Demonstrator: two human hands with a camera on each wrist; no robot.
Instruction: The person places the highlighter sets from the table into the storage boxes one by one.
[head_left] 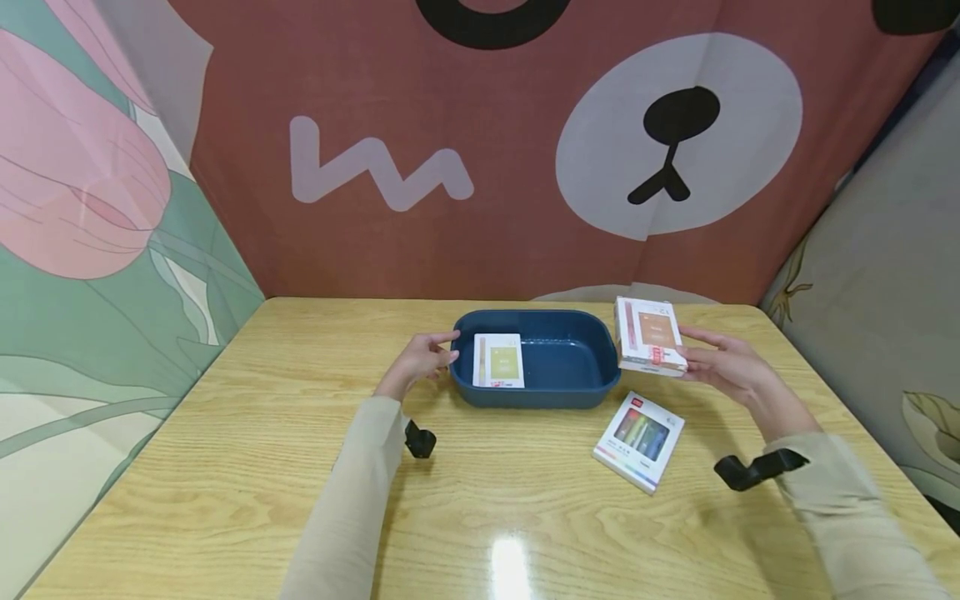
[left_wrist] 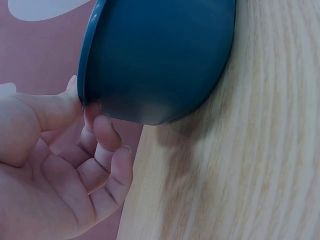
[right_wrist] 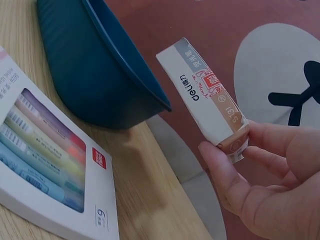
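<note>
The right hand [head_left: 723,367] pinches the orange-labelled box [head_left: 647,333] by one end, just off the blue basin's [head_left: 566,358] right side — that end-only hold could let it tip or drop. The left hand [head_left: 420,358] pinches the basin's left rim; a tug could shift the yellow-labelled box [head_left: 497,361] inside. The pen pack [head_left: 639,442] lies near the basin's front right corner.
</note>
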